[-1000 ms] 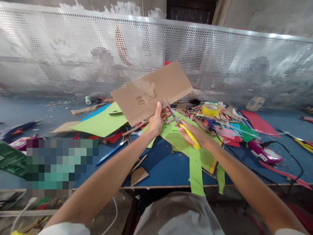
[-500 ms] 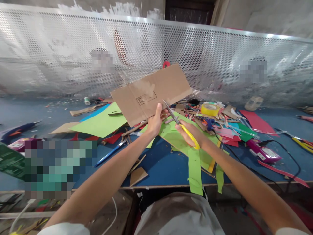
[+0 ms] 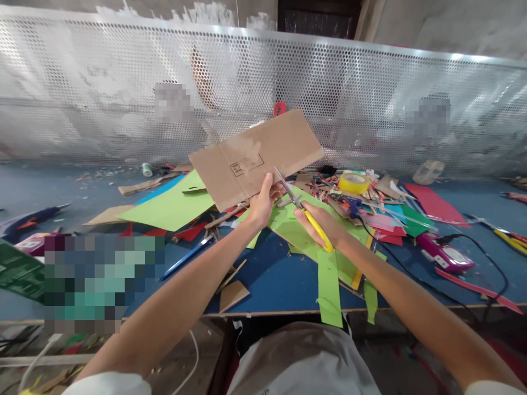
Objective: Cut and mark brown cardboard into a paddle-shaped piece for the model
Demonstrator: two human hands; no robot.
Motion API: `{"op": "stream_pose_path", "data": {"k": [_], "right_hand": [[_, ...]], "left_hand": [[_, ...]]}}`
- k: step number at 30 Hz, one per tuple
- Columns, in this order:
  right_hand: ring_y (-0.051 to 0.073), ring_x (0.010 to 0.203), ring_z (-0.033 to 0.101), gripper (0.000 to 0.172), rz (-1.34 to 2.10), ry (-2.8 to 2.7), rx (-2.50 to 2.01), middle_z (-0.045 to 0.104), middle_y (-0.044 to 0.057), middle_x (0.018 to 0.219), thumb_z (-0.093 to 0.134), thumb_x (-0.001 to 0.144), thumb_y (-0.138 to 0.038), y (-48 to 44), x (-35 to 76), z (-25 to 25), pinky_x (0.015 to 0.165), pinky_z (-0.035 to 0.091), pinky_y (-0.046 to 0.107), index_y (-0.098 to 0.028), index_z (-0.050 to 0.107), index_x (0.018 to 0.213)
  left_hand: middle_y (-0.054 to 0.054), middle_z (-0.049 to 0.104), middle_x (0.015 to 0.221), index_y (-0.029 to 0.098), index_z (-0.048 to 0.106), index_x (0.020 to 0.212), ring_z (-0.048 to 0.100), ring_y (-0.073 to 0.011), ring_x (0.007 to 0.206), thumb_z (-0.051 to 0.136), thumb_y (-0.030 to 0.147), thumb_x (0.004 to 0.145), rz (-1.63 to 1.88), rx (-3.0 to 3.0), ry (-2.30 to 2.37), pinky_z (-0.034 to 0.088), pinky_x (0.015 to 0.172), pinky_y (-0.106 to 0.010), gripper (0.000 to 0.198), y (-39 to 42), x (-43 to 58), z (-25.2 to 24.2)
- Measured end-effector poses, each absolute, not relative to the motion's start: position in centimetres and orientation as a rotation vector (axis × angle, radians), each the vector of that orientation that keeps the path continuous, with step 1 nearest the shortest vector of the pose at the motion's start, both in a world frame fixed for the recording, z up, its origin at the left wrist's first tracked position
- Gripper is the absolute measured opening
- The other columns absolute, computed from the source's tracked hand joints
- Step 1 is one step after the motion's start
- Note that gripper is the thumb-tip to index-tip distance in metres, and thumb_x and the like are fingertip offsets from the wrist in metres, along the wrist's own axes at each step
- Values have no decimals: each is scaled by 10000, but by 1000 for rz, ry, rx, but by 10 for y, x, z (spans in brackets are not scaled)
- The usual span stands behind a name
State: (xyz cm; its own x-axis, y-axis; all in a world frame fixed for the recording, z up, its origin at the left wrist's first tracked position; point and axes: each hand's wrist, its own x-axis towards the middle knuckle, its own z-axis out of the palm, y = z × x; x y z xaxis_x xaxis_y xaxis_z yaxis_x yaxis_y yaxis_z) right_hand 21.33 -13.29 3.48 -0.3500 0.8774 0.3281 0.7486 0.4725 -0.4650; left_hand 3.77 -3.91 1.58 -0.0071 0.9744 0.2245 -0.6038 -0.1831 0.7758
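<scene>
My left hand [image 3: 262, 202] grips the lower edge of a brown cardboard sheet [image 3: 255, 156] and holds it up above the blue table [image 3: 272, 274]. The sheet bears a small printed box mark. My right hand [image 3: 319, 224] is closed round the yellow handles of a pair of scissors [image 3: 302, 209]. The scissor blades are parted and meet the sheet's lower edge just right of my left thumb.
Green paper sheets [image 3: 173, 206] and strips lie under my hands and hang over the table's near edge. A yellow tape roll [image 3: 354, 184], coloured scraps, a pink glue gun [image 3: 447, 253] with a black cord lie to the right. A perforated metal screen [image 3: 123, 93] closes the back.
Hands, cardboard and scissors have stayed almost where they were; the cardboard has sunk a little and the view has shifted slightly.
</scene>
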Motion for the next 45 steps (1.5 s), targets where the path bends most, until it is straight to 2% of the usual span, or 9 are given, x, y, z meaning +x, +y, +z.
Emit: {"op": "stream_pose_path", "data": {"k": [4, 8, 17, 21, 26, 30, 35, 41, 45], "right_hand": [[209, 673, 531, 466, 335, -2202, -1332, 588, 10, 758, 321, 1127, -655, -135, 213, 38, 667, 372, 316, -264, 438, 901], [202, 685, 555, 441, 361, -2203, -1308, 593, 6, 762, 335, 1134, -616, -136, 214, 42, 676, 382, 311, -258, 454, 906], [169, 624, 481, 431, 390, -2230, -1306, 523, -32, 709, 341, 1140, -595, -138, 222, 46, 631, 354, 310, -254, 453, 901], [160, 579, 469, 455, 543, -2187, -1316, 485, -46, 666, 371, 1124, -645, -145, 224, 51, 582, 355, 301, -255, 458, 907], [159, 505, 468, 524, 832, -2120, -1287, 486, -47, 620, 395, 1079, -737, -153, 225, 53, 498, 372, 302, -245, 570, 1032], [171, 488, 485, 572, 925, -2077, -1307, 523, -37, 633, 389, 1065, -760, -156, 222, 53, 490, 398, 322, -223, 580, 1113], [164, 481, 494, 546, 862, -2078, -1400, 534, -34, 620, 362, 1077, -758, -157, 217, 54, 533, 413, 325, -243, 532, 1010], [195, 553, 538, 567, 741, -2077, -1328, 533, -31, 622, 315, 1090, -755, -152, 213, 49, 556, 427, 333, -246, 558, 1036], [169, 538, 506, 546, 684, -2082, -1295, 513, -40, 611, 288, 1106, -733, -151, 211, 47, 553, 424, 315, -261, 486, 915]], "left_hand": [[-52, 713, 795, 194, 713, 803, 659, -173, 732, 839, 693, 827, 1572, 904, 572, 502, 737, -338, 515, -40, 38, 16], [-56, 714, 769, 219, 712, 788, 635, -173, 681, 766, 776, 847, 1601, 995, 626, 473, 664, -333, 562, -40, 36, 13], [-82, 742, 787, 220, 727, 762, 640, -182, 680, 703, 831, 851, 1617, 1053, 769, 475, 657, -337, 617, -42, 38, 12], [-80, 736, 781, 217, 733, 750, 639, -178, 681, 718, 818, 850, 1597, 1036, 773, 480, 654, -331, 610, -40, 40, 11], [-61, 716, 766, 207, 708, 757, 650, -165, 699, 765, 758, 850, 1731, 874, 684, 488, 671, -307, 562, -28, 33, 17], [-48, 718, 788, 205, 699, 796, 677, -162, 734, 814, 675, 853, 1802, 799, 654, 509, 699, -297, 486, -23, 23, 23], [-48, 698, 755, 212, 696, 809, 681, -184, 745, 797, 705, 857, 1728, 840, 666, 519, 693, -314, 506, -33, 32, 22], [-62, 726, 783, 236, 696, 792, 697, -201, 755, 800, 763, 826, 1624, 887, 701, 550, 703, -349, 539, -46, 46, 16], [-73, 736, 800, 239, 699, 795, 715, -222, 796, 800, 769, 818, 1638, 905, 705, 556, 706, -356, 540, -47, 48, 16]]}}
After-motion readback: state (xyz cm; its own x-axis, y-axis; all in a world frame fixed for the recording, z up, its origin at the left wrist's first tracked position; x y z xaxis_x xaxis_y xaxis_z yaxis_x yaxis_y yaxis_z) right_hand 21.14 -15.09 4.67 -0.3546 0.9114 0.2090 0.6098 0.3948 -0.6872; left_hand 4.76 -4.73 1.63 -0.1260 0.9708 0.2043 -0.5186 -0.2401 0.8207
